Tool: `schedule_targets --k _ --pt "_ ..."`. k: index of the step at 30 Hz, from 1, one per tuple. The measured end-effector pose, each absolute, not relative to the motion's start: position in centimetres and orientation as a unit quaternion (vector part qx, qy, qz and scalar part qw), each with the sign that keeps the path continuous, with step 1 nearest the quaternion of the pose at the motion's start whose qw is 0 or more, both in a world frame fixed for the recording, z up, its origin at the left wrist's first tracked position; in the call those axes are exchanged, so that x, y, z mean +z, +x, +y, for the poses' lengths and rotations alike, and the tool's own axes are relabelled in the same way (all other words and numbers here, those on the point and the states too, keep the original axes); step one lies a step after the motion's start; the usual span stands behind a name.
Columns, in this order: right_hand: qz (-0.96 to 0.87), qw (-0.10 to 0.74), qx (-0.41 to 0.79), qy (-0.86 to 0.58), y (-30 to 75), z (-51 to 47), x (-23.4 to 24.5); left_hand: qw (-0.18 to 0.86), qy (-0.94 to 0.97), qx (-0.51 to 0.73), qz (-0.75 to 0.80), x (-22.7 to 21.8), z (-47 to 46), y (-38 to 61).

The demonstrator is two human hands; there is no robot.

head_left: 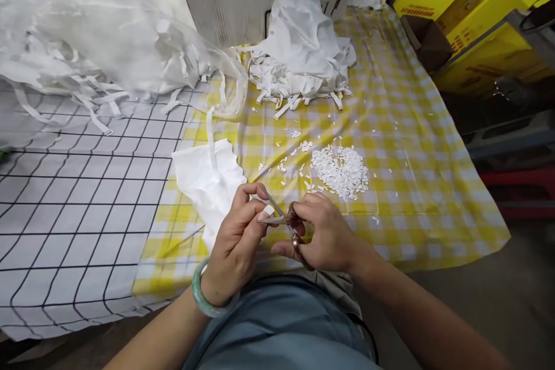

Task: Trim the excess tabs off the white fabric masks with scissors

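Note:
My right hand (323, 231) grips a pair of scissors (287, 219) by the handles, with the blades spread apart and pointing left. Between the blades sits the small white end of a strap, pinched in the closed fingers of my left hand (243, 237). A white cloth piece (206, 179) with a scalloped edge and a narrow strap lies under and beside that hand. How much of the cloth my left fingers hold is hidden. Just beyond my right hand lies a heap of tiny white snippets (342, 170), with more scattered around it.
A pile of white strapped cloth pieces (303, 52) lies at the table's back. On the left, a clear plastic bag (108, 23) holds more of them. Yellow checked cloth (416, 185) covers the right side, black-lined white cloth (87, 231) the left. Yellow boxes (489, 29) stand at right.

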State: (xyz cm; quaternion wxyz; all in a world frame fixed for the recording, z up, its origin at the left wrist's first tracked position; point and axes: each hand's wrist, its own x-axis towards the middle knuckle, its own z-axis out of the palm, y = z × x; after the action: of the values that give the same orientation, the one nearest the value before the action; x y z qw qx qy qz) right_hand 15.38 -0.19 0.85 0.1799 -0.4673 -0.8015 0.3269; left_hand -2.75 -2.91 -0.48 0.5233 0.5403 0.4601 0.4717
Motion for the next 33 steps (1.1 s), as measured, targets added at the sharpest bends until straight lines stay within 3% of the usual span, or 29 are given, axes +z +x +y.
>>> schedule_targets --k 21,28,33 --pt "-0.792 0.205 0.331 -0.470 15.6 0.2 -0.2 0.520 0.552 0.488 0.432 -1.0 -2.7 -2.1" --pt "-0.750 0.175 0.302 -0.562 18.0 -1.0 -0.8 0.520 0.616 0.426 0.411 -1.3 -0.7 0.0" --pt "-0.611 0.140 0.403 -0.667 20.7 -1.1 -0.8 0.519 0.692 0.326 0.382 -0.8 0.2 0.8"
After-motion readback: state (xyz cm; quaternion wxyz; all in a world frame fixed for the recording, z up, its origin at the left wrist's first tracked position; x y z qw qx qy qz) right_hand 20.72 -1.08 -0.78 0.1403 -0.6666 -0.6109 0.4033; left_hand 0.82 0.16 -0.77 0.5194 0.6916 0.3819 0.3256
